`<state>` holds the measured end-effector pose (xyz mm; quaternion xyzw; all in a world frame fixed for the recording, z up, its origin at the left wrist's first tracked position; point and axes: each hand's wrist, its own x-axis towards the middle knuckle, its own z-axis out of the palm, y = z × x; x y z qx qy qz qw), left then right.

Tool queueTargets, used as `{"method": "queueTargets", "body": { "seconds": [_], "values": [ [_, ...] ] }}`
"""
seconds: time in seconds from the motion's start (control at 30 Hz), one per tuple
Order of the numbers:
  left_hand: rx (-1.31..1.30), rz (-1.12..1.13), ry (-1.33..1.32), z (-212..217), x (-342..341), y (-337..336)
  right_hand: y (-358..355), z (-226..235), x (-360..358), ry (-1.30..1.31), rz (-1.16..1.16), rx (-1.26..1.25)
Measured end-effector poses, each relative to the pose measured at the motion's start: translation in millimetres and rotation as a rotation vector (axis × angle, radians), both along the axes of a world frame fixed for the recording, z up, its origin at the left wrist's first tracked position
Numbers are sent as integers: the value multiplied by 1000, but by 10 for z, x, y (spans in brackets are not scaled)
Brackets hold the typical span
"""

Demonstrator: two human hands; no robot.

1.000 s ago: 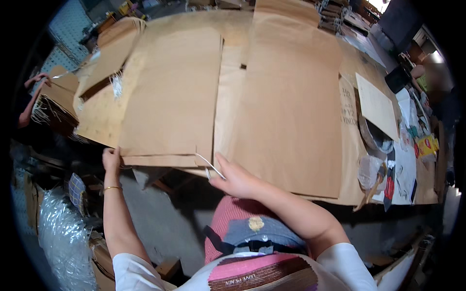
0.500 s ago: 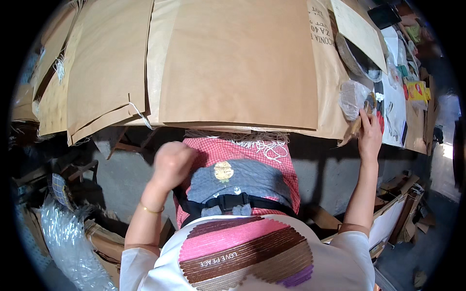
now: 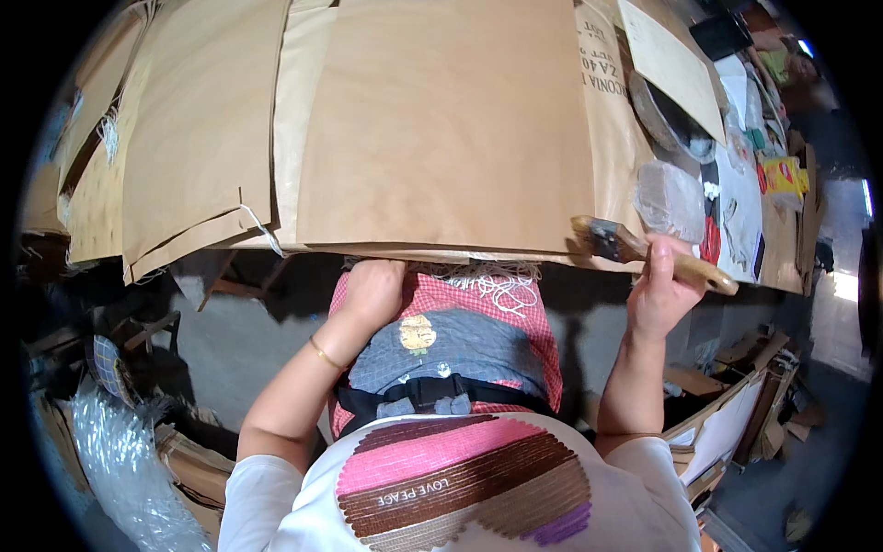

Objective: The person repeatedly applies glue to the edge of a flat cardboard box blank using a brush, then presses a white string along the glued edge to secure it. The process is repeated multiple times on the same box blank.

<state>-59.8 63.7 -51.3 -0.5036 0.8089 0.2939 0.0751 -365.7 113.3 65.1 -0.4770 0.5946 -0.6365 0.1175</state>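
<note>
My right hand [image 3: 658, 287] is closed around the wooden handle of a flat paintbrush [image 3: 614, 241]. The brush lies across my fingers, bristles to the left, over the near right edge of a large brown paper sheet [image 3: 451, 120]. At that sheet's near edge, left of centre, my left hand [image 3: 372, 290] is curled with its fingertips tucked out of sight. What it holds, if anything, is hidden. Beside it, a bundle of white strings [image 3: 501, 290] hangs over the red checked apron on my lap.
A clear plastic-wrapped block [image 3: 669, 200] sits right of the paper. Behind it stands a dark round basin [image 3: 671, 120], partly covered by a pale board [image 3: 671, 64]. Another brown paper piece [image 3: 198, 120] with a string at its corner lies left. Clear plastic film [image 3: 129, 460] is bundled at lower left.
My right hand has lifted the brush from beside the plastic-wrapped block and swung it left toward the paper's edge. My left hand has moved forward and right to the table edge.
</note>
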Motion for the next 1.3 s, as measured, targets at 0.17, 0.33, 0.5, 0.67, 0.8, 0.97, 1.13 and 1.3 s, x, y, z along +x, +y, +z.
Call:
{"method": "queueTargets", "body": {
  "seconds": [0.17,0.33,0.5,0.67,0.8,0.97,1.13,1.3],
  "values": [
    [-297,-71,684,453,390,303,-147,201,790,-304,248,200],
    [-437,-11,229,905,632,478,-473,102,1436,-156,545,282],
    [-704,-21,60,927,530,99,-772,-48,1749,-2,552,346],
    [-579,-15,-153,756,384,61,-678,-36,1267,203,298,468],
    [-626,-27,-93,734,413,29,-522,-54,639,551,131,451],
    [-621,-28,-134,784,356,33,-493,-87,488,762,14,425],
    [-545,-8,-169,852,332,44,-444,72,166,-92,111,467],
    [-531,1,-150,850,325,68,-232,122,-910,181,-269,172]
  ]
}}
